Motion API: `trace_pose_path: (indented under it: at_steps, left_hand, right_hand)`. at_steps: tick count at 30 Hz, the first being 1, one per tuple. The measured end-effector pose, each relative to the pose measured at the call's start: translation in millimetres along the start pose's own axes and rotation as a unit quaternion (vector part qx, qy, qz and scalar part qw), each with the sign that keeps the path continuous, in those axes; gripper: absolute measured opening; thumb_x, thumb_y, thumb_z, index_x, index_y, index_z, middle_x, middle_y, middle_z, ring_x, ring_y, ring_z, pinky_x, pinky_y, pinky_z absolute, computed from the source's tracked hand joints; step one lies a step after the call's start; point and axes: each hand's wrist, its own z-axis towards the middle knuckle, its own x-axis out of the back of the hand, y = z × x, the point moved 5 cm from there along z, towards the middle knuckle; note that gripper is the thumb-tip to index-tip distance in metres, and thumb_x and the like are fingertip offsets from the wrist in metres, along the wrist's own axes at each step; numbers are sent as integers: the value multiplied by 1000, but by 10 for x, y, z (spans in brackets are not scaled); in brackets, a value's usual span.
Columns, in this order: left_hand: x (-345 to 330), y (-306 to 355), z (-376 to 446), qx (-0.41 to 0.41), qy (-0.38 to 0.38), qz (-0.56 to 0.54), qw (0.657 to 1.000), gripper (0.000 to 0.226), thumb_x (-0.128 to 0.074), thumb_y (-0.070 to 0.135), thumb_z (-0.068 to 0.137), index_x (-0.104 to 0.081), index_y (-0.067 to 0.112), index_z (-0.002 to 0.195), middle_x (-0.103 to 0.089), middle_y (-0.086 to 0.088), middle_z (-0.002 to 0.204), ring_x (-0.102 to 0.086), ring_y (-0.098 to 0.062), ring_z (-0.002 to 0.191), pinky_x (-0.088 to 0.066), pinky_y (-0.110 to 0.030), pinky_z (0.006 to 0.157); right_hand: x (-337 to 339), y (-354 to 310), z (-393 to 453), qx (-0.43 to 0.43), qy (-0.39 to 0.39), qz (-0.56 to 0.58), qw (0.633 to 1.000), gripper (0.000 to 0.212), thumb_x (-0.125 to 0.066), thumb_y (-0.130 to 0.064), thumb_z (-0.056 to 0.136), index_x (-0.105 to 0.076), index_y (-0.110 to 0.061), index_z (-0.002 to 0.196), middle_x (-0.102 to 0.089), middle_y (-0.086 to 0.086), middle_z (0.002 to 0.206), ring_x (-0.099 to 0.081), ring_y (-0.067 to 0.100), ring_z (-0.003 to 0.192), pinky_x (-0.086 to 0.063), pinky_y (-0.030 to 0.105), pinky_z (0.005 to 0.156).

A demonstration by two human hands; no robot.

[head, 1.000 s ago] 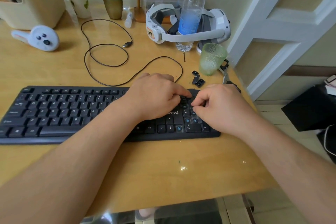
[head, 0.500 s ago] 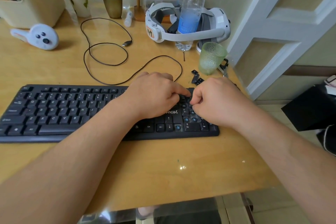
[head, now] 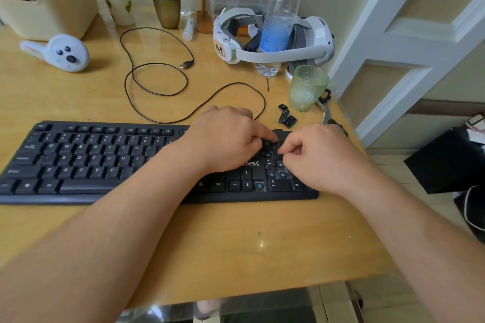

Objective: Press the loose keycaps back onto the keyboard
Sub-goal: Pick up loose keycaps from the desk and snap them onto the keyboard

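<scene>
Main risk: the cap goes on skewed over its stem. If I push off-centre it tilts, jams or pops out, and could skid off the right edge of the desk (head: 236,257). Second risk: my right wrist sits over bare blue stems low on the numpad, so leaning there could bend one.

Grip: my left hand (head: 225,139) is curled, index finger straight, tip pressing down on the top numpad row of the keyboard (head: 105,162), right of frame centre. My right hand (head: 317,157) is curled, thumb and forefinger nearly closed at the same spot; can't tell if a cap is between them. Three loose keycaps (head: 286,118) lie just above the keyboard, beside the green cup (head: 307,86).
</scene>
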Motion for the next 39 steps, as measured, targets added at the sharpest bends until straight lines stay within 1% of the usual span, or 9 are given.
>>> trace_pose_path:
  at_steps: [3, 9, 15, 18, 22, 27, 32, 36, 39]
  left_hand:
    - [12, 4, -4, 1, -4, -1, 1000, 48, -36, 37, 98, -55, 64, 133, -44, 14, 86, -61, -17, 106, -43, -38, 90]
    - [7, -2, -6, 3, -3, -7, 1000, 47, -37, 36, 99, -57, 63, 133, -48, 14, 92, -61, -16, 108, -42, -38, 91]
    - [15, 8, -20, -2, 3, -7, 1000, 47, -38, 34, 100, -57, 62, 133, -49, 14, 92, -60, -16, 107, -42, -38, 89]
    - [27, 27, -33, -5, 14, -8, 1000, 48, -37, 34, 99, -59, 58, 134, -49, 14, 91, -60, -17, 106, -44, -39, 91]
    - [56, 77, -49, -18, 35, -32, 999, 55, -31, 38, 90, -63, 53, 132, -45, 14, 81, -60, -18, 96, -46, -38, 85]
    - [8, 218, -70, -61, 23, -86, 994, 52, -35, 38, 89, -65, 57, 127, -48, 13, 77, -45, -9, 79, -48, -40, 84]
    - [-33, 276, -77, -82, -11, -60, 995, 57, -25, 46, 86, -61, 64, 127, -54, 11, 82, -51, -5, 86, -46, -39, 90]
    - [-77, 338, -86, -98, -37, -32, 994, 60, -22, 46, 85, -58, 65, 129, -48, 16, 82, -52, -3, 93, -39, -35, 88]
    - [-90, 352, -79, -97, -42, -32, 994, 60, -23, 45, 85, -60, 64, 128, -51, 17, 87, -56, -5, 102, -42, -39, 93]
  right_hand:
    - [85, 93, -3, 0, 49, 23, 999, 32, -57, -18, 92, -81, -36, 100, -62, -20, 84, -53, -2, 77, -31, 4, 66]
    - [-76, 117, -188, 63, 28, -48, 997, 43, -53, -14, 96, -73, -41, 122, -44, -14, 84, -40, 16, 93, -45, 40, 90]
    - [-98, 184, -173, 70, -7, -59, 996, 65, -46, 2, 95, -65, -49, 130, -42, -13, 90, -34, 13, 92, -42, 40, 94]
    - [-49, 209, -131, 105, -35, -58, 992, 61, -51, -2, 99, -65, -54, 126, -41, -15, 92, -36, 11, 96, -41, 36, 95]
    - [138, 207, -77, 227, -69, -63, 969, 37, -71, -19, 94, -74, -49, 116, -44, -12, 101, -39, 5, 97, -47, 38, 83]
    - [91, 253, 4, 341, -89, -168, 921, 39, -83, -21, 85, -76, -46, 114, -52, -4, 102, -48, 19, 94, -51, 41, 57]
    - [78, 206, 3, 406, -86, -195, 889, 30, -65, -28, 89, -74, -43, 113, -49, -1, 95, -47, 20, 89, -49, 38, 48]
    - [101, 122, 11, 430, -75, -210, 875, 23, -70, -23, 87, -76, -36, 105, -37, -6, 88, -32, 12, 84, -42, 32, 46]
    - [94, 80, 0, 449, -91, -239, 856, 22, -56, -21, 91, -75, -27, 99, -35, -5, 85, -27, 12, 83, -39, 31, 47]
